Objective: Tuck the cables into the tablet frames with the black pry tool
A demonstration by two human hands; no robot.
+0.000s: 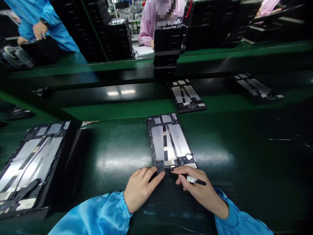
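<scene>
An opened tablet [179, 137], with silver battery panels and dark ribbon strips showing, lies on the green work surface before me. At its lower left edge, my left hand [143, 186] holds it with bent fingers and thumb. My right hand [202, 189] is closed around a slim pen-like tool [194, 180] with a white section and a black rear end. The tool points toward the lower edge of the tablet, where the fingertips hide its tip. A small white square patch [189, 157] shows near the tablet's lower right corner.
At left stands a stack topped by another opened tablet [36, 156]. Two more opened tablets, one in the middle [187, 96] and one to the right [256, 86], lie farther back. Tall black stacks [167, 49] line the far ledge, with co-workers in blue [58, 26] and pink [146, 23] sleeves behind.
</scene>
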